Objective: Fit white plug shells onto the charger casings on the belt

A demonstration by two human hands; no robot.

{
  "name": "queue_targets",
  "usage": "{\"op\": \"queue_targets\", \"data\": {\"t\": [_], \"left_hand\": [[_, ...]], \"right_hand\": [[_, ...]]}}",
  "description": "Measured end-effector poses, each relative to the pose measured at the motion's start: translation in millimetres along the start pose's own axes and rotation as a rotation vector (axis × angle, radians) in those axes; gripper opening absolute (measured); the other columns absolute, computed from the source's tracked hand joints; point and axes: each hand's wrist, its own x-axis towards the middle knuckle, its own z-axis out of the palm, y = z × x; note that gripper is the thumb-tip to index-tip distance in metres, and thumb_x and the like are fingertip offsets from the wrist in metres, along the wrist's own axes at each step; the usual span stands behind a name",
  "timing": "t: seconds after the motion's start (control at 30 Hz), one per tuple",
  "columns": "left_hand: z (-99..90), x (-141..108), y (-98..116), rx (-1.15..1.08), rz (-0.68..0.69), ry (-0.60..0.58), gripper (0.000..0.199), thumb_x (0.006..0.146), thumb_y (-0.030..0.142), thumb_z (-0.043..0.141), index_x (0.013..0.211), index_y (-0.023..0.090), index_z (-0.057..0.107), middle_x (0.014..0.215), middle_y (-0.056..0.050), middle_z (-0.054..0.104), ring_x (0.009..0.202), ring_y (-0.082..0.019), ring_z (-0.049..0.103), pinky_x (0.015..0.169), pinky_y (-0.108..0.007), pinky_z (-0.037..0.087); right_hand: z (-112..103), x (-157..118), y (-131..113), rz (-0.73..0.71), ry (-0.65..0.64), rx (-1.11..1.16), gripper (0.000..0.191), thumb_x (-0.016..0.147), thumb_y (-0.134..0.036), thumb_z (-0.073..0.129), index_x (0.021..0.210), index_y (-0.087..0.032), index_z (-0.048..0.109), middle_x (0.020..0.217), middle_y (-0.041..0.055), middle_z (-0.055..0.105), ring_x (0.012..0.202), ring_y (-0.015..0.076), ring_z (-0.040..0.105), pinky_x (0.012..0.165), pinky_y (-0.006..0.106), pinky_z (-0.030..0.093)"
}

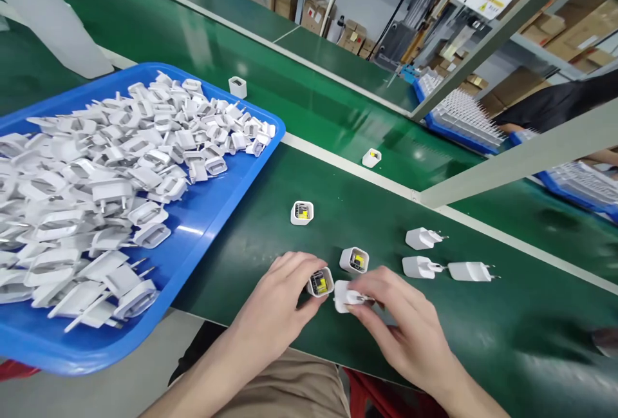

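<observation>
Between the thumb and fingers of my left hand (pixel 284 295) is an open white charger housing (pixel 320 282), with yellow and black parts showing inside. My right hand (pixel 398 315) pinches a white plug cap (pixel 342 297) by its pin side, its flat face turned toward the housing, a small gap between the two. Just behind them a second open housing (pixel 355 259) lies on the green table, and a third housing (pixel 302 212) stands farther back. Right of my right hand lie white chargers with plug pins fitted: one charger (pixel 425 238), another charger (pixel 421 267) and a third charger (pixel 470 271).
A blue tray (pixel 205 237) heaped with white plug caps (pixel 111 192) fills the left. On the green belt beyond the pale rail sit one housing (pixel 237 87) and another housing (pixel 371 158). A metal post (pixel 521 154) crosses at right, near blue trays (pixel 458 118) and a person's dark sleeve.
</observation>
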Motion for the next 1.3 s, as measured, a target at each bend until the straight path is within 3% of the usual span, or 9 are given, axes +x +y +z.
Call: {"op": "queue_targets", "data": {"t": [0.1, 0.23, 0.37, 0.5, 0.77, 1.1, 1.2, 1.3], "left_hand": [[-1.1, 1, 0, -0.016, 0.008, -0.01, 0.04, 0.089, 0.006, 0.069, 0.122, 0.027, 0.06, 0.116, 0.002, 0.07, 0.108, -0.02, 0.064, 0.094, -0.035, 0.053], [3.6, -1, -1, 0.045, 0.062, 0.037, 0.039, 0.091, 0.011, 0.069, 0.125, 0.026, 0.056, 0.114, -0.001, 0.068, 0.103, -0.022, 0.062, 0.09, -0.038, 0.051], [14.5, -3, 0, 0.167, 0.054, 0.104, 0.021, 0.089, 0.02, 0.073, 0.1, 0.022, 0.056, 0.096, -0.002, 0.062, 0.088, -0.024, 0.056, 0.077, -0.04, 0.046], [21.0, 0, -1, 0.199, 0.035, 0.136, 0.026, 0.088, 0.02, 0.074, 0.088, 0.022, 0.049, 0.085, 0.001, 0.055, 0.079, -0.022, 0.049, 0.071, -0.038, 0.04], [8.0, -1, -5, 0.095, 0.089, 0.013, 0.021, 0.093, 0.015, 0.068, 0.091, 0.022, 0.048, 0.089, 0.001, 0.054, 0.081, -0.021, 0.049, 0.072, -0.037, 0.038], [10.0, 0, -5, 0.135, 0.099, 0.05, 0.021, 0.092, 0.02, 0.071, 0.088, 0.021, 0.051, 0.088, 0.0, 0.057, 0.081, -0.022, 0.051, 0.073, -0.038, 0.04], [8.4, -2, -6, 0.161, 0.137, 0.037, 0.024, 0.089, 0.023, 0.076, 0.098, 0.021, 0.054, 0.093, -0.001, 0.06, 0.085, -0.024, 0.054, 0.075, -0.038, 0.043], [6.2, -5, -10, 0.165, 0.148, 0.067, 0.05, 0.082, 0.022, 0.084, 0.121, 0.019, 0.052, 0.099, -0.003, 0.062, 0.089, -0.025, 0.057, 0.078, -0.039, 0.046]], "right_hand": [[8, 12, 1, -0.044, -0.087, -0.069, 0.013, 0.104, -0.016, 0.055, 0.114, -0.023, 0.06, 0.099, 0.0048, 0.07, 0.086, 0.0176, 0.066, 0.078, 0.031, 0.055], [13, 18, 3, -0.013, -0.125, -0.163, 0.006, 0.105, -0.02, 0.053, 0.107, -0.022, 0.059, 0.09, 0.0033, 0.068, 0.075, 0.0163, 0.064, 0.069, 0.029, 0.054], [18, 14, -2, 0.067, -0.06, -0.148, 0.003, 0.103, -0.021, 0.056, 0.105, -0.023, 0.057, 0.083, 0.0002, 0.066, 0.062, 0.0128, 0.059, 0.06, 0.025, 0.051], [27, 12, -5, 0.048, -0.084, -0.215, 0.006, 0.104, -0.019, 0.053, 0.108, -0.021, 0.057, 0.086, 0.0029, 0.064, 0.068, 0.0152, 0.06, 0.063, 0.028, 0.05], [29, 12, -13, 0.031, -0.139, -0.362, 0.012, 0.107, -0.019, 0.049, 0.101, -0.02, 0.06, 0.08, 0.0032, 0.06, 0.068, 0.0156, 0.057, 0.061, 0.028, 0.047], [26, 21, -17, -0.059, -0.234, -0.503, 0.024, 0.11, -0.02, 0.041, 0.089, -0.02, 0.054, 0.078, 0.0029, 0.059, 0.067, 0.0157, 0.052, 0.063, 0.029, 0.042], [22, 19, -17, -0.047, -0.215, -0.511, 0.025, 0.11, -0.02, 0.039, 0.09, -0.02, 0.053, 0.079, 0.003, 0.059, 0.066, 0.0157, 0.053, 0.061, 0.028, 0.041], [3, 5, -11, 0.036, -0.264, -0.522, 0.024, 0.11, -0.021, 0.037, 0.093, -0.02, 0.053, 0.08, 0.0026, 0.059, 0.064, 0.0152, 0.055, 0.059, 0.026, 0.041]]}}
